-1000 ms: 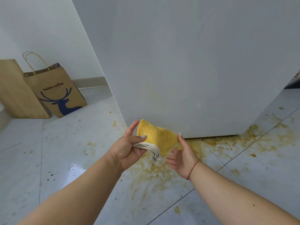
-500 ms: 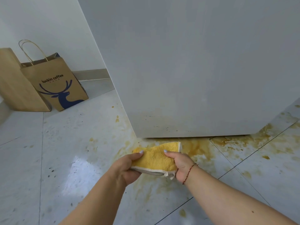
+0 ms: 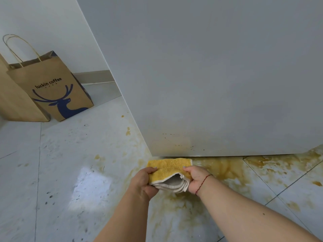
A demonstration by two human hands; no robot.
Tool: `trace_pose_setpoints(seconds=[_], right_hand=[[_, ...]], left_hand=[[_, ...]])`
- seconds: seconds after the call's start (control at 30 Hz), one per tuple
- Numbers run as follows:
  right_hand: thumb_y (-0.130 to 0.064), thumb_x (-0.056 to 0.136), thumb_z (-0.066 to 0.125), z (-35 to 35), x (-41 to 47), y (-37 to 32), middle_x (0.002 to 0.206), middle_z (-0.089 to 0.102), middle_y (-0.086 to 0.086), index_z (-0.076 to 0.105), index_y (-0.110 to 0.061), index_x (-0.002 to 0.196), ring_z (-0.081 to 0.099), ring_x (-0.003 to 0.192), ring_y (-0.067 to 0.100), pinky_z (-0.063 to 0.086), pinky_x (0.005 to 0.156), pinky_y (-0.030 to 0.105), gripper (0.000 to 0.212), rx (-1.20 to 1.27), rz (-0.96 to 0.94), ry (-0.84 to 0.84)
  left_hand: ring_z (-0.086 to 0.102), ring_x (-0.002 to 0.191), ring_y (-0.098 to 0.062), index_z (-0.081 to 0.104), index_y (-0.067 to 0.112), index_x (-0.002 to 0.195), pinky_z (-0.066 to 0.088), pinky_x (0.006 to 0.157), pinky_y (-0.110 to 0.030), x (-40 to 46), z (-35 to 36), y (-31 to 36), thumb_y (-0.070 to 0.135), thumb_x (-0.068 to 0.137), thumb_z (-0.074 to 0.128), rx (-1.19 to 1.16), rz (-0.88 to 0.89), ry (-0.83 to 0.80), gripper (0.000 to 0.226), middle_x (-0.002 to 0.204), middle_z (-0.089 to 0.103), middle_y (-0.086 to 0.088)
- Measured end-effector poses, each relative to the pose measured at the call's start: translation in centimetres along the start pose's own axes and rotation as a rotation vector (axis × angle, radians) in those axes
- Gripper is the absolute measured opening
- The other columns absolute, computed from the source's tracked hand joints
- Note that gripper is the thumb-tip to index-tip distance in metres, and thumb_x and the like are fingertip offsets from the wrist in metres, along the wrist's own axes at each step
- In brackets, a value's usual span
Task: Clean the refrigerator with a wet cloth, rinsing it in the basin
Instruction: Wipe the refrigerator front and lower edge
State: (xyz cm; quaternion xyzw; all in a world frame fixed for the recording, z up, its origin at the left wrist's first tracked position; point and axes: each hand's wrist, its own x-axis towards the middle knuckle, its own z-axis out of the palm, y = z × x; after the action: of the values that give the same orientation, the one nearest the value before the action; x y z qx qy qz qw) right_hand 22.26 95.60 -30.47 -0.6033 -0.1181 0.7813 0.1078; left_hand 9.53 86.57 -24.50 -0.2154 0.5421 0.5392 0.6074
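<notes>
A folded yellow cloth [image 3: 168, 169] with white edging is held low over the floor, just in front of the bottom edge of the white refrigerator [image 3: 209, 84]. My left hand [image 3: 144, 182] grips its left end, thumb on top. My right hand [image 3: 196, 178], a red string at its wrist, grips the right end. The cloth's white folded layers show between the two hands. Small dark specks and a faint yellowish smear mark the refrigerator's lower panel. No basin is in view.
Yellow-brown spill stains [image 3: 227, 170] spread over the pale floor tiles under and in front of the refrigerator. A brown paper bag with a blue deer print [image 3: 52, 89] stands against the wall at the left, with another brown bag [image 3: 15, 102] beside it.
Both hands brought the cloth down from the refrigerator's lower front to floor level and spread it flatter between them. The view has moved closer and lower.
</notes>
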Motion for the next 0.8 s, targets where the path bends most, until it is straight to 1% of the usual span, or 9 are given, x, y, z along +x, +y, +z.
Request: trace_pose_setpoints(seconds=[0.13,0.23,0.3,0.37,0.5,0.6,0.63,0.7,0.8], right_hand=[[0.002,0.095,0.04,0.9,2.2,-0.7,0.115,0.056,0.024,0.053,0.015,0.119,0.06,0.09,0.034,0.045,0.098,0.051,0.03,0.046,-0.009,0.047],[0.0,0.095,0.041,1.7,2.9,-1.5,0.122,0.058,0.023,0.058,0.014,0.11,0.06,0.105,0.033,0.043,0.103,0.046,0.027,0.118,-0.004,0.038],[0.001,0.094,0.039,2.3,2.6,-2.2,0.12,0.059,0.026,0.058,0.014,0.11,0.059,0.11,0.037,0.043,0.102,0.049,0.028,0.174,-0.005,-0.012],[0.003,0.095,0.034,2.7,1.9,-2.7,0.109,0.059,0.029,0.057,0.016,0.104,0.059,0.097,0.04,0.041,0.102,0.051,0.028,0.222,-0.011,-0.065],[0.004,0.095,0.025,2.6,0.7,-3.0,0.097,0.057,0.029,0.055,0.017,0.094,0.054,0.088,0.04,0.038,0.104,0.046,0.032,0.302,-0.035,-0.145],[0.007,0.094,0.028,2.3,-0.6,-3.5,0.098,0.056,0.025,0.055,0.016,0.094,0.055,0.085,0.034,0.056,0.069,0.033,0.029,0.362,-0.036,-0.159],[0.008,0.093,0.029,2.3,-1.3,-3.6,0.105,0.056,0.025,0.055,0.017,0.101,0.056,0.09,0.035,0.057,0.067,0.034,0.029,0.384,-0.046,-0.159],[0.01,0.091,0.031,2.2,-2.4,-4.0,0.116,0.052,0.028,0.051,0.017,0.115,0.054,0.107,0.04,0.05,0.092,0.043,0.032,0.425,-0.083,-0.188],[0.012,0.09,0.031,2.3,-5.5,-4.8,0.102,0.057,0.027,0.054,0.014,0.093,0.058,0.096,0.039,0.051,0.093,0.041,0.023,0.483,-0.105,-0.259]], left_hand=[[0.061,0.07,-0.042,0.045,-0.01,0.115,0.052,0.058,-0.051,2.2,1.0,0.7,-0.003,0.094,0.034,-0.03,0.053,0.018,0.024,0.084,0.063,-0.025],[0.056,0.073,-0.038,0.048,-0.007,0.105,0.052,0.063,-0.047,2.8,1.9,1.2,-0.001,0.094,0.037,-0.103,0.103,0.067,0.017,0.087,0.058,-0.022],[0.054,0.073,-0.036,0.048,-0.002,0.098,0.051,0.08,-0.044,3.2,2.1,1.6,-0.001,0.087,0.037,-0.218,0.145,0.056,0.016,0.087,0.054,-0.018],[0.051,0.071,-0.034,0.046,0.001,0.096,0.047,0.093,-0.04,3.7,2.2,2.2,-0.004,0.079,0.033,-0.304,0.186,0.062,0.022,0.087,0.047,-0.015],[0.051,0.073,-0.037,0.047,-0.004,0.097,0.057,0.063,-0.044,3.6,2.9,2.6,-0.008,0.06,0.028,-0.318,0.225,0.026,0.042,0.087,0.047,-0.017],[0.05,0.074,-0.037,0.048,-0.006,0.093,0.055,0.052,-0.046,2.9,3.2,2.9,-0.007,0.055,0.028,-0.308,0.24,0.005,0.043,0.087,0.048,-0.017],[0.051,0.076,-0.038,0.049,-0.007,0.093,0.056,0.055,-0.046,2.4,3.3,3.1,-0.007,0.055,0.028,-0.309,0.244,-0.005,0.043,0.088,0.049,-0.018],[0.052,0.08,-0.039,0.049,-0.009,0.095,0.056,0.078,-0.046,1.4,3.7,3.6,-0.007,0.055,0.028,-0.324,0.249,-0.012,0.045,0.092,0.05,-0.02],[0.051,0.083,-0.036,0.048,-0.003,0.094,0.04,0.107,-0.043,-1.0,4.6,4.7,-0.007,0.054,0.029,-0.379,0.27,-0.031,0.045,0.092,0.045,-0.017]])
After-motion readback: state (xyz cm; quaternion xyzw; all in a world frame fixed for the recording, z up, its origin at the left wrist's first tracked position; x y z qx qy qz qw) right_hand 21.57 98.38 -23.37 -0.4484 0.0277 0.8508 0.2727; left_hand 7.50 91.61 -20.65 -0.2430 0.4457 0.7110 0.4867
